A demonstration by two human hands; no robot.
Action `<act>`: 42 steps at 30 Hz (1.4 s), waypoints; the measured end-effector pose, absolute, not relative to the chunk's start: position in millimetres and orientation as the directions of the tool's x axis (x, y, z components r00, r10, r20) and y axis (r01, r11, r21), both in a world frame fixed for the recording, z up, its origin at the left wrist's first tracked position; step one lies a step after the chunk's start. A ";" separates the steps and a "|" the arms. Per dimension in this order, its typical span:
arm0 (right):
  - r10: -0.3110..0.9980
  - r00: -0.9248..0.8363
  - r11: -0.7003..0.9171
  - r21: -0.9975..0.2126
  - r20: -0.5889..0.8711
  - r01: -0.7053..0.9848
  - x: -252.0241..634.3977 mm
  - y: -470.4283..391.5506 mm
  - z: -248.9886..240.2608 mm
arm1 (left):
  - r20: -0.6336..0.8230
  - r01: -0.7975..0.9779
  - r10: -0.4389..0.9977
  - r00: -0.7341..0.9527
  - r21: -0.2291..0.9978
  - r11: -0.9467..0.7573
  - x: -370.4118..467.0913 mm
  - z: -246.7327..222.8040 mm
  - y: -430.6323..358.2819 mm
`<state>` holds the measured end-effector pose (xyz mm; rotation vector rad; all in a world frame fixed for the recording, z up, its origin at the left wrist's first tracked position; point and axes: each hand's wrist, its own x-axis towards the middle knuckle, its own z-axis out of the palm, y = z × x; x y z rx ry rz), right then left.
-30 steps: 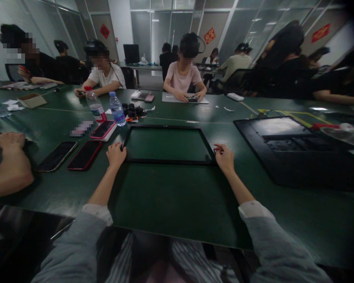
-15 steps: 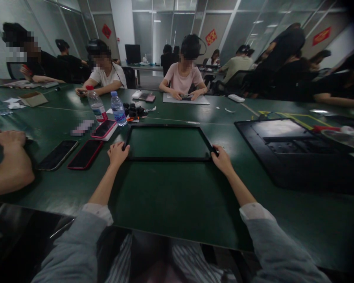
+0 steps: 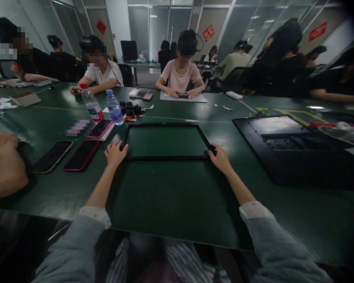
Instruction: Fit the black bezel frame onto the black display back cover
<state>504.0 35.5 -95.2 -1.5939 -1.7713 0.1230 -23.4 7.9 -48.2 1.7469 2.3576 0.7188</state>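
Black frame (image 3: pixel 165 158) runs lengthwise left to right; left hand (image 3: pixel 115 154) and right hand (image 3: pixel 220 158) (equally near) hold its ends, fingers narrow.

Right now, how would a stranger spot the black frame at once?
Start at the green table and find the wearer's left hand and right hand. Between them, held at its sides, is the thin black rectangular frame. Unlike the dark panel to its right, it is hollow, with the table showing through.
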 end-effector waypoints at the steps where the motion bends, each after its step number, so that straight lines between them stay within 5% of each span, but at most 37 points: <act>1: 0.892 0.044 0.224 -0.523 0.450 0.822 503.9 35.6 -95.1 | 0.183 0.871 0.928 -0.325 0.440 0.218 -24.1 -48.9 8.2; 42: 0.869 0.071 0.181 -0.447 0.490 0.876 498.4 38.7 -95.8 | 0.221 0.878 0.928 -0.299 0.445 0.177 -19.8 -39.6 1.3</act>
